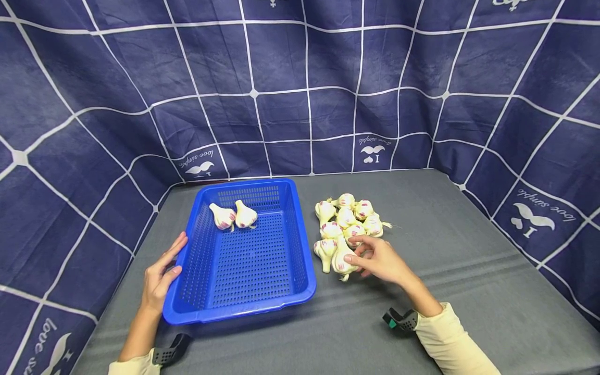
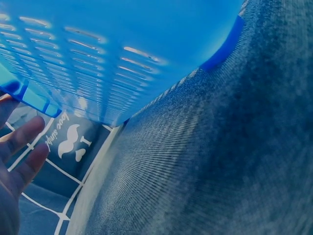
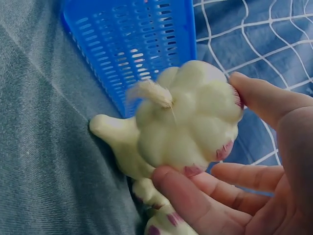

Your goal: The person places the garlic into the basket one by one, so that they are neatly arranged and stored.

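My right hand (image 1: 386, 262) pinches a garlic bulb (image 1: 343, 259) between thumb and fingers, at the near end of a group of garlic bulbs (image 1: 346, 217). In the right wrist view the held bulb (image 3: 190, 122) shows its root tuft, with purple streaks on its skin. Another bulb (image 3: 124, 144) lies just behind it. My left hand (image 1: 157, 278) rests its fingertips at the left rim of a blue plastic basket (image 1: 244, 311), its fingers fairly straight. Two garlic bulbs (image 1: 246, 214) lie inside that basket, towards its far left corner.
A grey cloth (image 1: 450, 250) covers the table. Behind and along both sides hangs a dark blue curtain (image 1: 286, 62) with white grid lines. The basket's slotted side wall (image 2: 98, 58) fills the upper part of the left wrist view.
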{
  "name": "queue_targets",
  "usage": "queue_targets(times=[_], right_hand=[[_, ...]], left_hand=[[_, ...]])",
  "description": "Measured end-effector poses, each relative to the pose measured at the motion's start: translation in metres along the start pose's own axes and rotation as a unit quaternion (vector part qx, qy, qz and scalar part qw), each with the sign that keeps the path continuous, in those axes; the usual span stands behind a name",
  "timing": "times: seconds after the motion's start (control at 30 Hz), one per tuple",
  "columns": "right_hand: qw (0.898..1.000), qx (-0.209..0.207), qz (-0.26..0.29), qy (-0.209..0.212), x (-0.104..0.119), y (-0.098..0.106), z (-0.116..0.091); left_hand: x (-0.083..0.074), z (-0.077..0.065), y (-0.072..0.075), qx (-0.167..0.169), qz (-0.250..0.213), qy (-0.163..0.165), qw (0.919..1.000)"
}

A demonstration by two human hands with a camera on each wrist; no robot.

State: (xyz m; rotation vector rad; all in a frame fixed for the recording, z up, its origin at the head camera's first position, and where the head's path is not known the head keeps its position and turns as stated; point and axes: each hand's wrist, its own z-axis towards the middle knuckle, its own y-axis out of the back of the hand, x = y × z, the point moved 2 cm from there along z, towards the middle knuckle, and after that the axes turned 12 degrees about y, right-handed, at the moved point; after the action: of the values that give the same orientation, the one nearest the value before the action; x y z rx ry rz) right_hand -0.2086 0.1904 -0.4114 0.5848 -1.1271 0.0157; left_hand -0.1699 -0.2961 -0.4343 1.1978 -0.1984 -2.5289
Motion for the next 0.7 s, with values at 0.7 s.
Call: queue_targets(times=[0.7], right_hand=[[0.991,-0.066,-0.071,0.094,0.041,0.011,0.037]], left_hand=[[0.000,0.000,-0.001,0.002,-0.001,-0.005,1.0000]])
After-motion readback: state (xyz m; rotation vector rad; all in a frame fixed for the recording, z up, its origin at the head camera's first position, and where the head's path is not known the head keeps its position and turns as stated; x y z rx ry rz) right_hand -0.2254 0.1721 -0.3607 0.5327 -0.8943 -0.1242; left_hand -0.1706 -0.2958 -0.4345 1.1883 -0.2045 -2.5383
